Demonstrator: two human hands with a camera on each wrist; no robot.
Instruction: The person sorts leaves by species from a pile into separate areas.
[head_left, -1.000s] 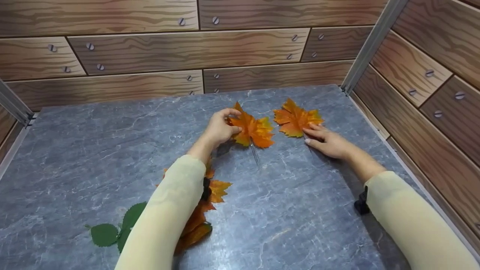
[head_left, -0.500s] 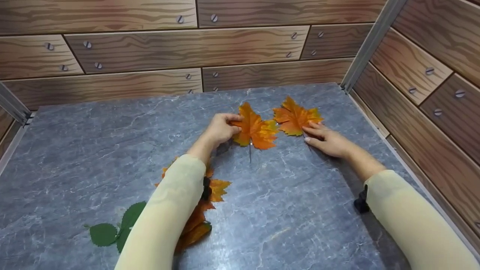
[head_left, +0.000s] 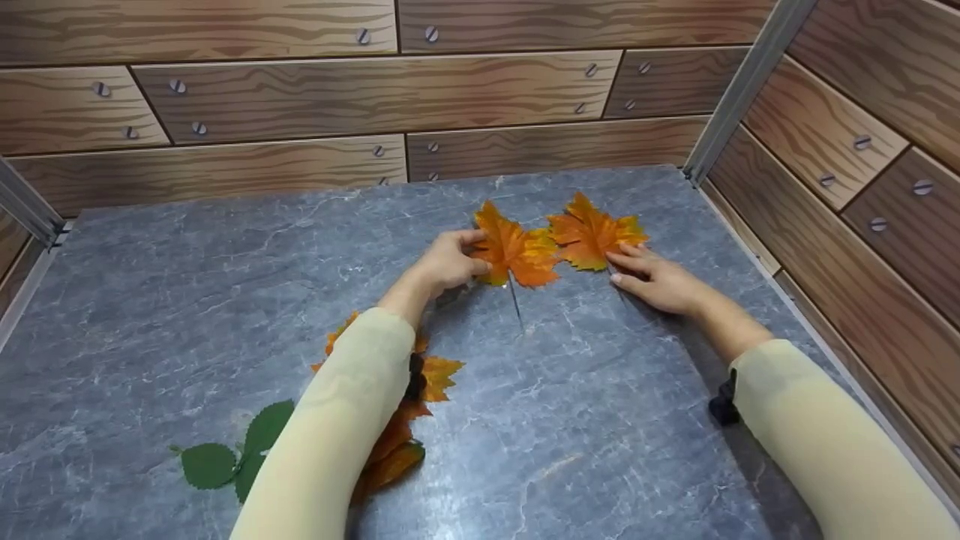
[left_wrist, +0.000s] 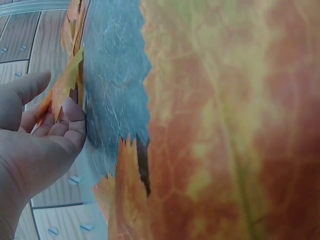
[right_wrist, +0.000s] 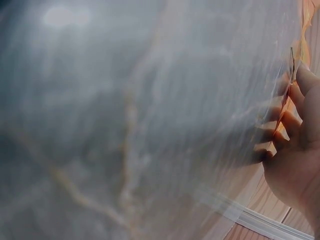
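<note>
In the head view, an orange-yellow maple leaf [head_left: 511, 251] with a thin dark stem lies at the back of the table. My left hand [head_left: 448, 261] touches its left edge, thumb and fingers spread apart. In the left wrist view, that leaf [left_wrist: 69, 82] stands slightly raised by the fingers. To its right lies a second maple leaf [head_left: 590, 234], its lobes meeting or nearly meeting the first. My right hand [head_left: 660, 281] rests on its lower right part with fingers extended, and the thumb lies near its stem. The right wrist view shows this leaf [right_wrist: 303, 37] edge-on.
More orange leaves [head_left: 394, 457] lie partly hidden under the left forearm. A green leaf sprig [head_left: 210, 465] is at the lower left. The grey marbled table [head_left: 600, 450] meets wood-patterned walls [head_left: 375, 97] at the back and right.
The left maple leaf has turned and shifted right with my left hand, narrowing the gap to the second leaf. My right hand and its leaf stay in place.
</note>
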